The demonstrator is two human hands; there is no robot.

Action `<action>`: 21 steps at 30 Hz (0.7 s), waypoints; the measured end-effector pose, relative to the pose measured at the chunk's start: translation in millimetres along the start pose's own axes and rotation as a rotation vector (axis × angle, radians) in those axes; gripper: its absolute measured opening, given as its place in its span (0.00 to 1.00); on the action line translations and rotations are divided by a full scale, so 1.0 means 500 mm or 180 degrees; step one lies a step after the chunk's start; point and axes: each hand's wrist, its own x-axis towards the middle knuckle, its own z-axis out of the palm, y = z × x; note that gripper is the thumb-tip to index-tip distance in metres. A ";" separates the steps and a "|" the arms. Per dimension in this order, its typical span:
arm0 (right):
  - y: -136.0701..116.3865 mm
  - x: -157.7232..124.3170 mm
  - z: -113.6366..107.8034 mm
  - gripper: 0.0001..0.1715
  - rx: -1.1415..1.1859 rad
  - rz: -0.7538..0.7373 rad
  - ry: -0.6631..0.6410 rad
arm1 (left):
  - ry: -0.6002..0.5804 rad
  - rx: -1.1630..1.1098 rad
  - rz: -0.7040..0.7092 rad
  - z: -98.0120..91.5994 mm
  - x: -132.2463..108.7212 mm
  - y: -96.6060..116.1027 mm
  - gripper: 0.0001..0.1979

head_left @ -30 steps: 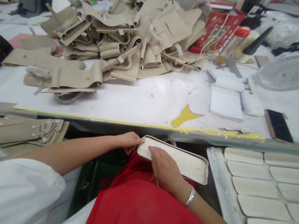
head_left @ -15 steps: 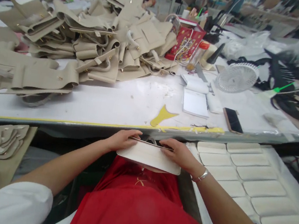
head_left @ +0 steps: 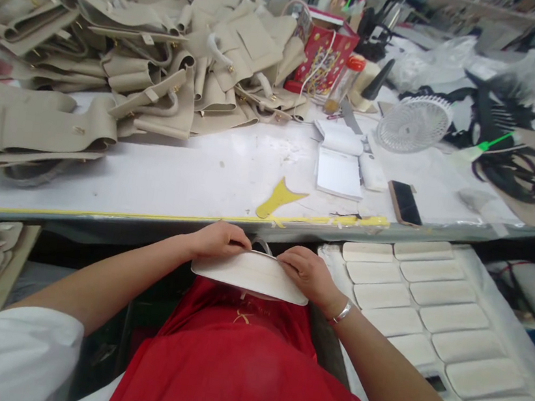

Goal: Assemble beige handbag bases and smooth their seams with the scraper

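Cream piece (head_left: pixel 249 273), held above the lap and just short of the table edge, with its smooth, pale face showing and its right end slightly lower than its left. The left hand (head_left: pixel 221 242) pinches its far edge toward the left end; the right hand (head_left: pixel 306 270), with a silvery bracelet (head_left: pixel 343 311) at the wrist, pinches the same edge toward the right end. The hands are apart, both clamped on the piece. One second earlier its rimmed hollow showed, the left hand gripping one end and the right lying across it; the two-handed hold on the far edge matches the half-second frame. Nearer the body lies a red apron (head_left: pixel 235 374). To the right, similar pale panels (head_left: pixel 447 314) lie in rows. Beyond, the white table (head_left: pixel 185 183) bears a yellow template (head_left: pixel 279 199), a phone (head_left: pixel 405 203) and a heap of beige parts (head_left: pixel 241 46).
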 end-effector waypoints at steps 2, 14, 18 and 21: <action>-0.001 0.002 0.004 0.12 -0.0048 0.0033 0.0090 | -0.0040 0.0202 0.0031 -0.001 0.011 0.009 0.14; 0.030 -0.011 -0.035 0.10 0.0125 0.0272 -0.0328 | -0.0458 0.0144 0.0052 0.008 0.081 0.036 0.17; 0.028 -0.018 -0.035 0.14 0.0089 0.0242 -0.0348 | -0.0440 0.0066 0.0083 0.012 0.086 0.043 0.15; 0.026 -0.024 -0.031 0.15 -0.0037 0.0171 -0.0330 | -0.0399 0.0091 0.0265 0.014 0.078 0.039 0.14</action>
